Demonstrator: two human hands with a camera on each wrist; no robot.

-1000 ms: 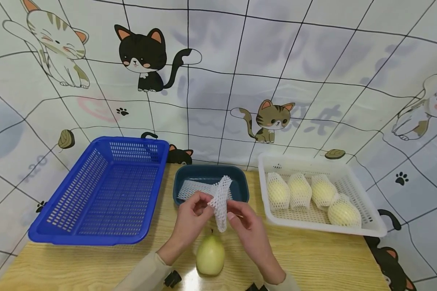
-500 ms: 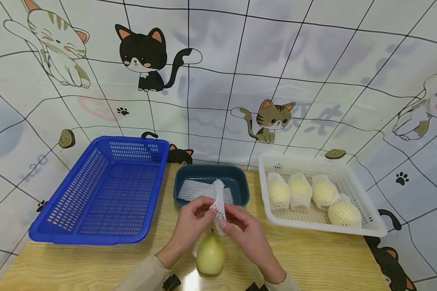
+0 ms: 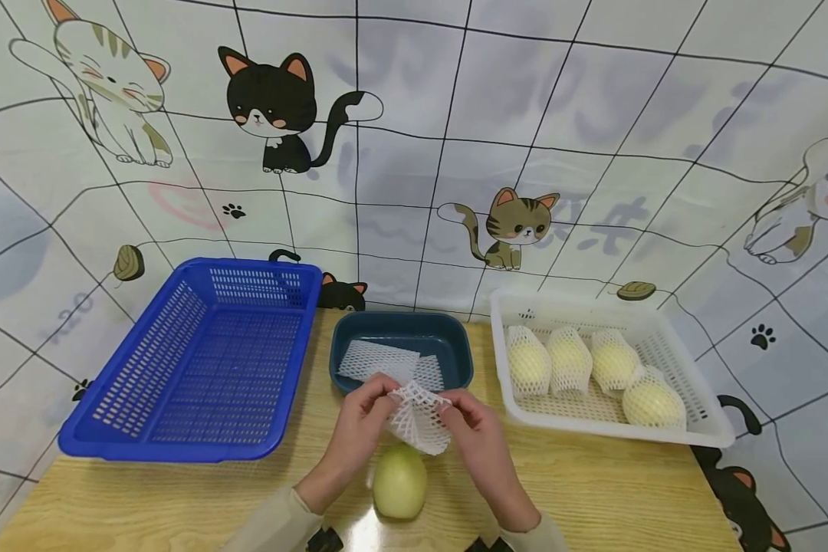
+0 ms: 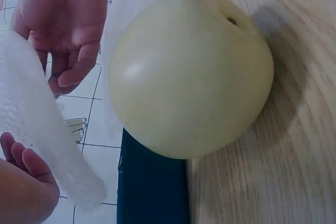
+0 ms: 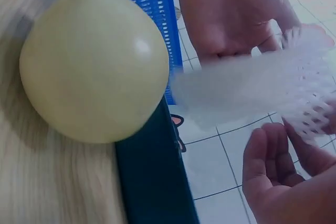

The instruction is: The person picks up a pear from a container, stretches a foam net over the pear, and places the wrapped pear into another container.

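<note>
A white foam net sleeve (image 3: 419,420) is stretched between both hands, its mouth spread wide. My left hand (image 3: 356,422) pinches one side of the rim, and my right hand (image 3: 474,437) pinches the other. Just below the sleeve a yellow-green pear (image 3: 400,484) stands on the wooden table, its top partly covered by the net in the head view. In the left wrist view the pear (image 4: 191,74) looms large, apart from the hands. The right wrist view has the sleeve (image 5: 236,90) hanging between the two hands.
Behind the hands stands a dark teal tray (image 3: 448,331) with more flat foam nets (image 3: 379,359) in it. A blue basket (image 3: 286,376) is at the left. At the right, a white basket (image 3: 545,418) holds several net-covered pears (image 3: 569,362). A cat-print cloth (image 3: 400,153) hangs behind.
The foam net, narrow and bunched before, is now pulled open sideways between the hands. Its upper end has come down toward the pear. Pear and baskets stay put.
</note>
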